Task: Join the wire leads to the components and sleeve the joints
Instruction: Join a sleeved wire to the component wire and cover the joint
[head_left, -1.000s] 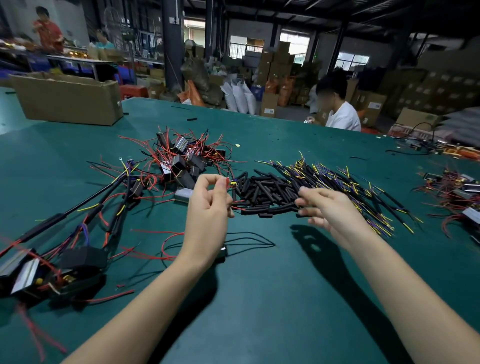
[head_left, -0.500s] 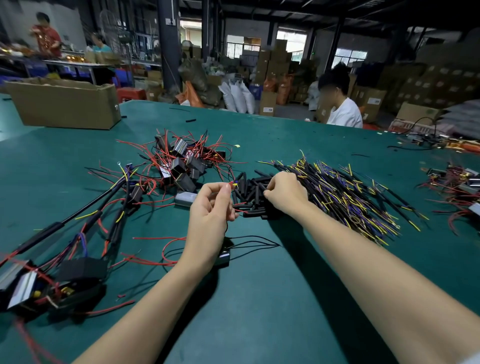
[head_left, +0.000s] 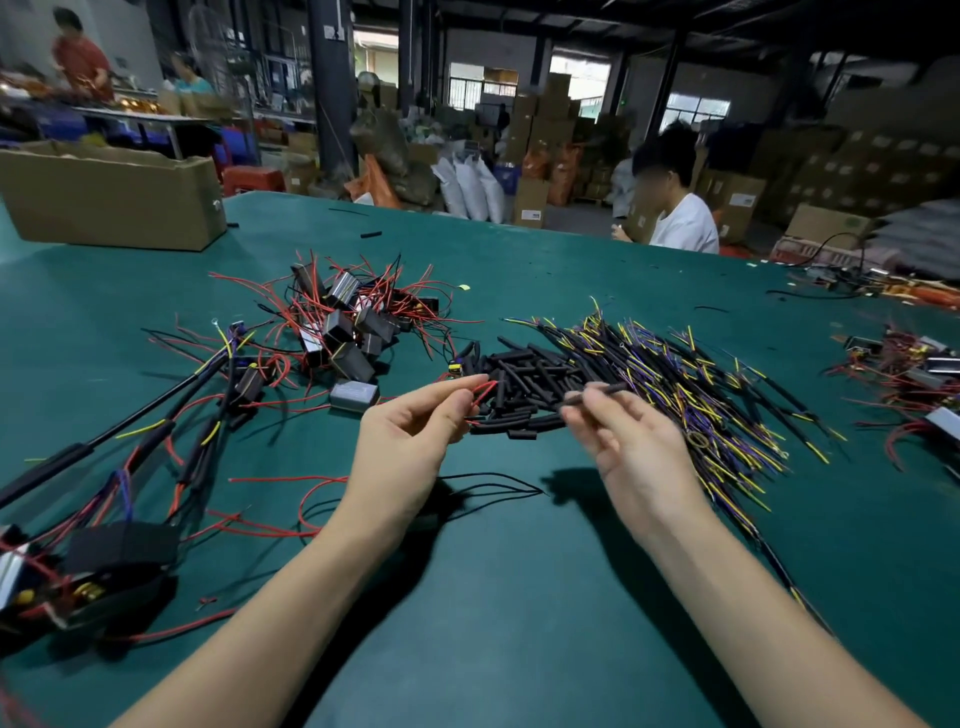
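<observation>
Fingers (head_left: 457, 402) of left hand (head_left: 402, 447) pinching red wire lead (head_left: 485, 391); right hand (head_left: 636, 447) pinching 1 black sleeve (head_left: 597, 391), both lifting above sleeve pile (head_left: 524, 384) on green surface (head_left: 519, 597). Joint itself hard to make out.

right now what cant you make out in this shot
- Head view: whether the red wire pinched by the left hand is already joined; fingers cover the rest.
- Head view: the black sleeve held by the right hand is motion-blurred, so its open end is unclear.
- Head view: the components at lower left are cut off by the frame edge.
- Head view: the far box labels are too small to read.
</observation>
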